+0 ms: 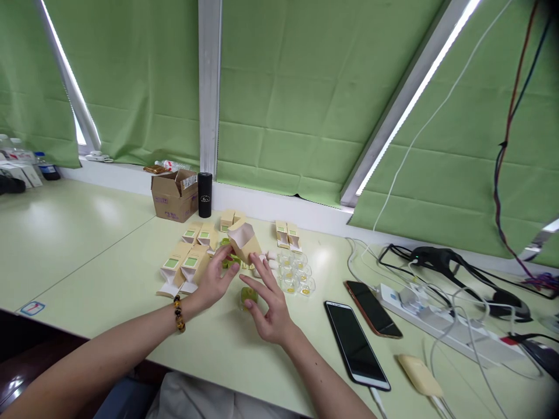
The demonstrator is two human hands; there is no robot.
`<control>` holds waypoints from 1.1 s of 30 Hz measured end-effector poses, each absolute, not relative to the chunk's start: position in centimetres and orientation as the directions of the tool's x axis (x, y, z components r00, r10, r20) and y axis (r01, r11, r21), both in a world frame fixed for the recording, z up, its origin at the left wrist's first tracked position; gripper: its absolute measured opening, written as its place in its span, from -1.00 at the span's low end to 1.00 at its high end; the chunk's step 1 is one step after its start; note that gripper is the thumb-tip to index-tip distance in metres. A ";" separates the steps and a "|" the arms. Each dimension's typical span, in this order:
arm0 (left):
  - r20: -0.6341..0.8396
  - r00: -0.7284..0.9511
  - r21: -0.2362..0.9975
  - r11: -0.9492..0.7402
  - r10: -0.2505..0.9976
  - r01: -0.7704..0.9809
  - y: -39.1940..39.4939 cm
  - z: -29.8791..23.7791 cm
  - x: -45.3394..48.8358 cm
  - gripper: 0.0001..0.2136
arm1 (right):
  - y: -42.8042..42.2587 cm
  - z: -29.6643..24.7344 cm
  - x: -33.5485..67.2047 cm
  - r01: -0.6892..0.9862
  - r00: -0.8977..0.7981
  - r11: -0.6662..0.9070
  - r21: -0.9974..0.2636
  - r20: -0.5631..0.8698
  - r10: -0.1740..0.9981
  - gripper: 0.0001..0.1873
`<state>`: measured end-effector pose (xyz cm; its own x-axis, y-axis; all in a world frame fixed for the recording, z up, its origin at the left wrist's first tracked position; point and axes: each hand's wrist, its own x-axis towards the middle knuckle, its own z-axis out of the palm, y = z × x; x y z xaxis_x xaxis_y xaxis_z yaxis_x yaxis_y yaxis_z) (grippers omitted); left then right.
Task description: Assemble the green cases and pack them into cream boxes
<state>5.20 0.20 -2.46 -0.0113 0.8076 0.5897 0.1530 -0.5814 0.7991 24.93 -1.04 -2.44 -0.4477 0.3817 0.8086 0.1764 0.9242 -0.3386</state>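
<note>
A small cream cardboard box (244, 240) with an open, white-lined end is held tilted above the table. My left hand (217, 274) has its fingers closed at the box's lower left side. My right hand (269, 302) is open, fingers spread, with fingertips against the box's lower right side. Below the box, close to the right thumb, a small green jar (247, 295) stands on the table. Several clear glass-like cups with yellow bottoms (288, 285) sit to the right. Pale pinkish pieces (271, 256) and green items lie behind my hands, partly hidden.
Several similar cream boxes (194, 261) lie left, with others behind and a pair (280, 233) at back right. A brown carton (173, 195) and black tumbler (205, 195) stand near the wall. Two phones (356, 343), a power strip (437, 320) and tangled cables occupy the right.
</note>
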 end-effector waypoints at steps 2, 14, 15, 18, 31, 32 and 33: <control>0.537 -0.051 0.843 -0.533 0.842 0.070 0.4 -2.3 5.4 -0.54 | -1.0 -2.6 24.9 0.175 -0.475 0.940 -0.293 0.811 0.341 -0.54; 0.407 -0.127 0.913 -0.403 0.905 0.058 1.7 -2.1 4.0 -0.56 | 0.0 -1.2 26.3 0.489 -0.449 0.824 -0.286 0.727 0.519 -0.89; 0.407 -0.133 0.913 -0.400 0.904 0.077 1.7 -2.1 3.8 -0.56 | 0.1 -1.0 26.6 0.534 -0.495 0.797 -0.282 0.659 0.566 -0.85; 0.420 -0.148 0.903 -0.397 0.895 0.163 1.8 -2.0 3.5 -0.56 | 0.1 -0.6 27.1 0.606 -0.605 0.747 -0.275 0.450 0.657 -0.64; 0.374 -0.034 0.826 -0.316 0.927 0.467 2.6 -2.9 3.0 -0.54 | 0.4 -1.0 27.2 0.515 -0.639 0.807 -0.288 0.499 0.586 -0.67; 0.378 -0.022 0.815 -0.321 0.926 0.483 2.4 -2.8 3.1 -0.54 | 0.5 -0.9 27.3 0.464 -0.611 0.833 -0.301 0.572 0.547 -0.67; 0.386 -0.015 0.803 -0.328 0.922 0.498 2.3 -2.8 3.2 -0.54 | 0.6 -0.8 27.5 0.415 -0.574 0.855 -0.310 0.640 0.511 -0.66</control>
<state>3.20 2.25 -2.80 -0.0153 0.9223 0.3861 0.4984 -0.3277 0.8026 27.46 0.56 -0.80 -0.5744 0.5106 0.6398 0.4150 0.8553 -0.3100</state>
